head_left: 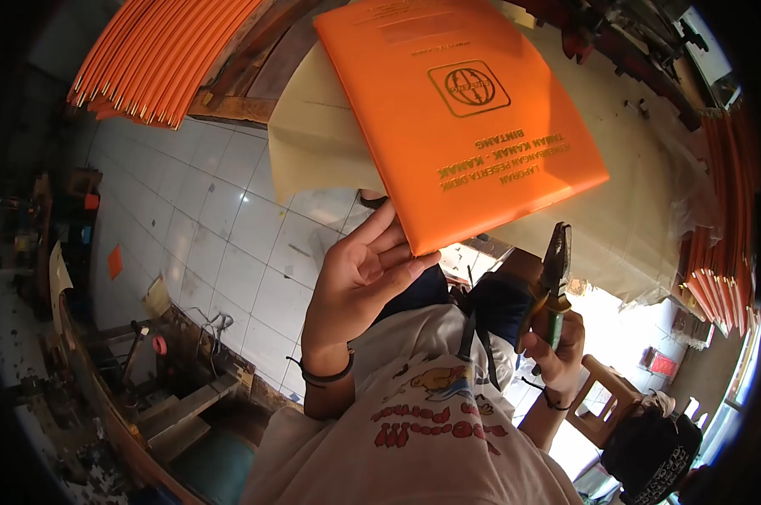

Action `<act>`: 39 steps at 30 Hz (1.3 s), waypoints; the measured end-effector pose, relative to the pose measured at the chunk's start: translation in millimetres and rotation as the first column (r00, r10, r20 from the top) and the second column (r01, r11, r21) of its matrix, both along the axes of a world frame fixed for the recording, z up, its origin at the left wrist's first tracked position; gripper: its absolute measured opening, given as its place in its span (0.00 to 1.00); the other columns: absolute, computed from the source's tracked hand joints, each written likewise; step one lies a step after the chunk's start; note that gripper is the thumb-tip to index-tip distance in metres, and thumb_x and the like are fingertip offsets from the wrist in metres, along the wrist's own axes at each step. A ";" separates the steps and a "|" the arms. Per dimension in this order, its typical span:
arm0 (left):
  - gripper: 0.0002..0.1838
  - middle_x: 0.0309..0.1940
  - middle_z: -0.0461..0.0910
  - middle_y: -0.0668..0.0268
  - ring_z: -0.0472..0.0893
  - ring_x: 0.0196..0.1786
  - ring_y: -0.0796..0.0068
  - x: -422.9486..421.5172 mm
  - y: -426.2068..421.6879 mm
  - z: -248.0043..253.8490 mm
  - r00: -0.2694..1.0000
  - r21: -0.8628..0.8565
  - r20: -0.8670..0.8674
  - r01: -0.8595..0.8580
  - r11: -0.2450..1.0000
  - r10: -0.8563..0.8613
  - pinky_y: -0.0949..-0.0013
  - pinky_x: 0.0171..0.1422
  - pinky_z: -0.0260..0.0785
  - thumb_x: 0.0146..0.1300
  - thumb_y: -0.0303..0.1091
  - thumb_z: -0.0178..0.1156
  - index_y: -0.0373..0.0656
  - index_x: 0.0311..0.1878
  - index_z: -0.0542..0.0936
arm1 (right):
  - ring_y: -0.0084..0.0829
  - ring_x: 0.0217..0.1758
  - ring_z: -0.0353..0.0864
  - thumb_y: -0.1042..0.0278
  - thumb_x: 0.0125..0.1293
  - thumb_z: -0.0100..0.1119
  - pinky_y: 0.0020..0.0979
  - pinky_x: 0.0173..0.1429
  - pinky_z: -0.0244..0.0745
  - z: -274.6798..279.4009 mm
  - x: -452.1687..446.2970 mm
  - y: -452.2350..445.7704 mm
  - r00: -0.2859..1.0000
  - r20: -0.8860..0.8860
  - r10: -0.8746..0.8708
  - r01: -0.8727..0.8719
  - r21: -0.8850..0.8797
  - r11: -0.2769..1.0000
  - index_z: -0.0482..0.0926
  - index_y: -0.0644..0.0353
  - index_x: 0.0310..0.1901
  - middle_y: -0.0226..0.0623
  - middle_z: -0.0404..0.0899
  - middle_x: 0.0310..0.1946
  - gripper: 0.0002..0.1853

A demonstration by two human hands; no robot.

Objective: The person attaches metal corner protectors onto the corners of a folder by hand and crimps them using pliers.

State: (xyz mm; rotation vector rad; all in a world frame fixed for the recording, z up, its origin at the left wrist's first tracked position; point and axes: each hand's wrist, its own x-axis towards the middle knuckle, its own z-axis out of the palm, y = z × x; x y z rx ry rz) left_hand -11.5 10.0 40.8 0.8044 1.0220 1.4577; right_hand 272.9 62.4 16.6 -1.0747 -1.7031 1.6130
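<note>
An orange folder [473, 135] fills the upper middle of the frame, its far end cut off by the top edge, so its full length is hard to judge. Its long axis runs steeply from the upper left down toward the lower right, and the gold lettering is upside down, the heads of the letters toward the bottom of the frame; some of the small lines are too faint to read. The left hand [359, 273], left of centre, grasps the folder at its lower-left corner, with some fingertips hidden behind it. The right hand [559, 345], right of centre, is wrapped around the green-handled pliers [556, 273]; their nose points up the frame, just below the folder's lower edge, and the palm and fingers hide much of the handles. Beneath the folder lies a cream sheet [641, 219], partly covered by it. A row of orange covers [157, 63] is cut off at the upper left, and another stack [721, 227] blurs into the dark right rim. Glare washes out the floor at the lower right.
</note>
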 end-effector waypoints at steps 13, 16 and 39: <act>0.38 0.49 0.82 0.47 0.84 0.51 0.61 20.4 -4.6 -11.4 0.962 -0.093 -0.015 -0.274 0.957 0.273 0.66 0.55 0.80 0.57 0.17 0.66 0.26 0.70 0.60 | 0.28 0.26 0.68 0.61 0.55 0.67 0.35 0.54 0.71 0.2 -9.6 2.4 0.998 -0.050 0.023 -0.020 0.056 0.998 0.72 0.65 0.21 0.32 0.72 0.21 0.17; 0.39 0.46 0.83 0.48 0.86 0.47 0.62 23.5 -6.9 -12.0 0.955 -0.120 0.022 -0.291 0.949 0.296 0.67 0.52 0.81 0.54 0.17 0.68 0.26 0.69 0.62 | 0.29 0.27 0.69 0.62 0.54 0.67 0.36 0.55 0.71 0.8 -10.1 2.3 0.999 -0.033 0.041 -0.040 0.040 0.998 0.72 0.65 0.21 0.33 0.72 0.21 0.17; 0.36 0.35 0.85 0.54 0.87 0.39 0.66 28.6 -6.1 -20.0 0.915 0.040 0.048 -0.402 0.915 0.401 0.68 0.45 0.82 0.51 0.18 0.70 0.28 0.64 0.68 | 0.27 0.41 0.85 0.70 0.51 0.77 0.26 0.48 0.79 65.1 -102.4 63.1 0.976 -0.217 0.006 0.087 0.417 0.905 0.83 0.66 0.43 0.35 0.85 0.39 0.19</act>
